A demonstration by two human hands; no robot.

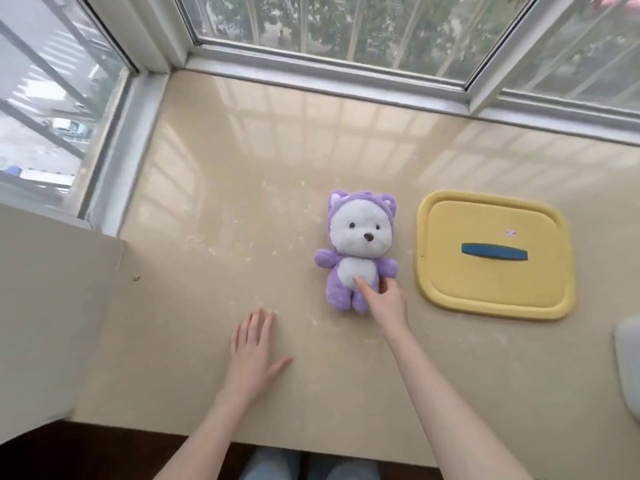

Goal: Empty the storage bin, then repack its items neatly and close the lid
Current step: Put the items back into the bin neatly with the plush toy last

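Note:
A purple and white plush bear [356, 237] lies face up on the beige sill. My right hand [386, 301] reaches to its lower body, thumb on the white belly and fingers curled at its side, pinching it. My left hand [252, 348] rests flat on the sill, fingers spread, to the left of the bear and holding nothing. The yellow lid [450, 275] with a dark blue handle [494, 252] lies flat to the right of the bear. A pale grey rounded edge [628, 362], possibly the storage bin, shows at the right border; most of it is cut off.
Window frames [329, 74] run along the back and left of the sill [214, 202]. A beige wall panel [52, 306] stands at the left. The sill's front edge runs along the bottom, above my knees.

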